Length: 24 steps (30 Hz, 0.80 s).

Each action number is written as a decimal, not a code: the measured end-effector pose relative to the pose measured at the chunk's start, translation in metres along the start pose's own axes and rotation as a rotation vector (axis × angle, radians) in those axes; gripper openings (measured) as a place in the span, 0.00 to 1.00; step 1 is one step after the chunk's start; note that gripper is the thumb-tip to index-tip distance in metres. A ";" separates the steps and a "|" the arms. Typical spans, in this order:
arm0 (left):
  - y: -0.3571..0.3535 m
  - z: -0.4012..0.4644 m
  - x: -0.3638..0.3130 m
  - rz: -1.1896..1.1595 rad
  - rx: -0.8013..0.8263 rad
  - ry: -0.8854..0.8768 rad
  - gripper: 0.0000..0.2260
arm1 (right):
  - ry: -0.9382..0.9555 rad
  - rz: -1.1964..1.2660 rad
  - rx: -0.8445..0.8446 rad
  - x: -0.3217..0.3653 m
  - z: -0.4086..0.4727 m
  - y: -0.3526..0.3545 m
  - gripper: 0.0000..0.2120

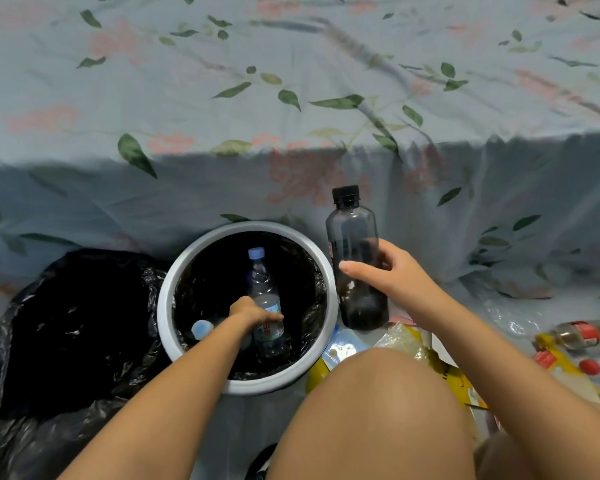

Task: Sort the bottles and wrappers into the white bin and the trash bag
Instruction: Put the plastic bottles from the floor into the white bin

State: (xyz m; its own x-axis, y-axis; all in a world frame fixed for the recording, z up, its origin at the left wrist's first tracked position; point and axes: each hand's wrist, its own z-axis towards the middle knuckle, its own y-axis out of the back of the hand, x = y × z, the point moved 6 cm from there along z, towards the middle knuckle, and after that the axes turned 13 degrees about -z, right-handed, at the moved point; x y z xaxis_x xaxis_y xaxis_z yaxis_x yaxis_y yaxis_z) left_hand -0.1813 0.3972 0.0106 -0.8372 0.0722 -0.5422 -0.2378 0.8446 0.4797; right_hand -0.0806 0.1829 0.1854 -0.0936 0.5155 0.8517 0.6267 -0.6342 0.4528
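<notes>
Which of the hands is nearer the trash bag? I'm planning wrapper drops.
Left. The left hand is inside the white bin beside the trash bag; the right hand is beyond the bin's far side.

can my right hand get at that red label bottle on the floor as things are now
Probably not yet: the right hand is gripping the dark bottle, so it is full. The red-label bottle lies in the open on that side, with nothing on top of it.

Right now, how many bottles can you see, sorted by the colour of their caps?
Blue caps: 2, the clear bottle in the left hand and one cap deeper in the white bin
Black cap: 1, the dark bottle in the right hand
Red cap: 1, a loose cap by the red-labelled bottle on the floor
Total: 4 caps
</notes>
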 end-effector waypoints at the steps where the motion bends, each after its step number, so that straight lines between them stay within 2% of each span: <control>1: -0.003 0.002 0.001 0.024 0.014 0.001 0.30 | 0.001 -0.007 0.003 -0.001 0.001 0.000 0.18; 6: -0.003 0.006 -0.008 0.025 -0.012 -0.024 0.26 | -0.009 -0.018 0.009 -0.008 0.005 -0.001 0.22; 9: 0.016 -0.006 -0.028 -0.119 -0.110 -0.082 0.24 | -0.027 -0.006 0.014 -0.011 0.010 -0.005 0.22; 12: 0.044 -0.033 -0.062 -0.360 -0.206 -0.264 0.30 | -0.036 0.005 0.026 -0.010 0.015 -0.017 0.17; 14: 0.052 -0.063 -0.089 -0.557 -0.070 -0.407 0.21 | -0.027 0.007 0.046 -0.006 0.018 -0.028 0.19; 16: 0.050 -0.093 -0.111 -0.676 0.182 -0.431 0.12 | -0.005 0.000 0.081 0.001 0.021 -0.041 0.18; 18: 0.046 -0.116 -0.122 -0.670 0.329 -0.444 0.16 | 0.024 -0.009 0.113 0.010 0.022 -0.053 0.18; 21: 0.051 -0.124 -0.122 -0.587 0.260 -0.526 0.24 | 0.063 -0.021 0.147 0.022 0.021 -0.068 0.19; 24: 0.067 -0.115 -0.109 -0.589 0.160 -0.522 0.18 | 0.020 -0.065 0.201 0.022 0.022 -0.080 0.26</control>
State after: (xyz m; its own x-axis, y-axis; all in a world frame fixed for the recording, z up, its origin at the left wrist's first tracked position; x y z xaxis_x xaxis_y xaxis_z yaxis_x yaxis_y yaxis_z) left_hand -0.1621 0.3849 0.1809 -0.2487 -0.2033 -0.9470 -0.4624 0.8840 -0.0684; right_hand -0.1154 0.2577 0.1619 -0.1531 0.5387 0.8284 0.7605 -0.4710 0.4469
